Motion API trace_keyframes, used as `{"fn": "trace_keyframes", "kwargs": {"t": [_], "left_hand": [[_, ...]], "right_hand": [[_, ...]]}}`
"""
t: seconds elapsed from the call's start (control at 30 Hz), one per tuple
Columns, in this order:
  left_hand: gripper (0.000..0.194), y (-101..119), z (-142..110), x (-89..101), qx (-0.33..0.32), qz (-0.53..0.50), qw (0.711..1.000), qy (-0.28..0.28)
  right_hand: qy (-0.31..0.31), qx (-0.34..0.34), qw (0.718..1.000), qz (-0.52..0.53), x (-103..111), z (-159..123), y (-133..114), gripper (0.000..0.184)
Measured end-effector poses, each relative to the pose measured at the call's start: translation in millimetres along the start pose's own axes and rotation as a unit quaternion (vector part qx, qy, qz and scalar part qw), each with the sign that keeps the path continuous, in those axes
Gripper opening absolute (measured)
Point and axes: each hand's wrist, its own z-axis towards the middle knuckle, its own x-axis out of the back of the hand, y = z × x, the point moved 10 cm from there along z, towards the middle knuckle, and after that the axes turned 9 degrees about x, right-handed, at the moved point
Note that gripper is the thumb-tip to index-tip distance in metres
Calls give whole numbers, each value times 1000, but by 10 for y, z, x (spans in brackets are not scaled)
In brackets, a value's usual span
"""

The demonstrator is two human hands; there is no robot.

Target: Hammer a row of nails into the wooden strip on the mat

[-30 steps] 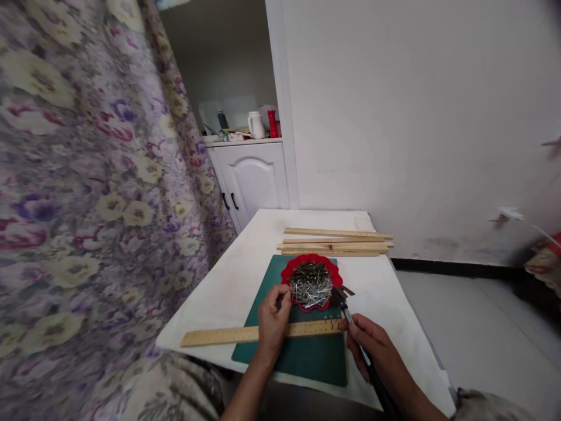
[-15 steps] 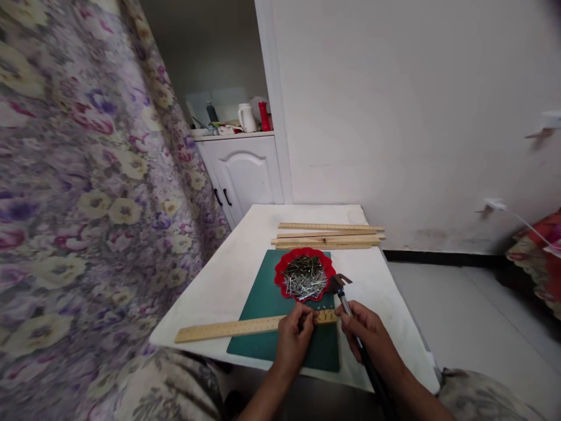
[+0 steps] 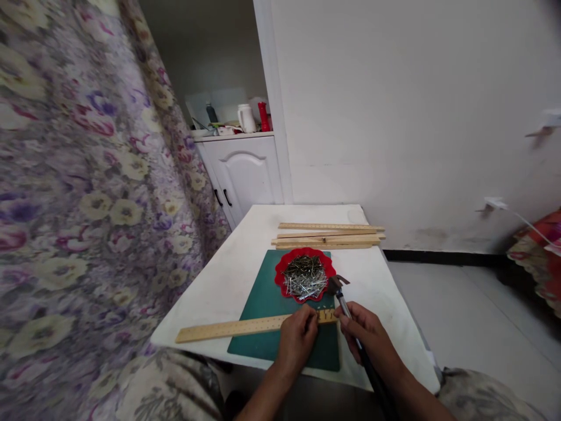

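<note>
Dotted wooden strip (image 3: 254, 326) flat across the green mat (image 3: 324, 351), overhanging its left edge. Probably light and stiff, thin enough to split; best held by the long edges, out past the mat's left side. Small nails (image 3: 326, 316), apparently upright, in the strip near the mat's right edge; likely slick, best pinched below the head. Left hand (image 3: 298, 336) above the mat, fingers curled in a pinch at the strip; cannot tell whether around a nail. Right hand (image 3: 369, 338) just off the mat's right edge, wrapped round a claw hammer (image 3: 343, 303); probably head-heavy, steadiest low on the handle. Red dish (image 3: 280, 275) of loose nails (image 3: 307, 278) at the mat's far end. Wooden battens (image 3: 324, 240) beyond, on the white table (image 3: 210, 298).
</note>
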Motion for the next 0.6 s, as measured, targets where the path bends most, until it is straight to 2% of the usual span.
{"fn": "trace_keyframes", "kwargs": {"t": [0.2, 0.43, 0.6], "left_hand": [[14, 46, 7, -5, -4, 25, 1000, 2], [15, 64, 1, -6, 3, 22, 999, 34], [14, 39, 1, -16, 6, 8, 999, 46]], "right_hand": [[-6, 1, 1000, 9, -35, -2, -20, 29], [-38, -6, 999, 10, -127, -66, -37, 31], [-57, -33, 998, 16, -185, -157, 19, 31]]}}
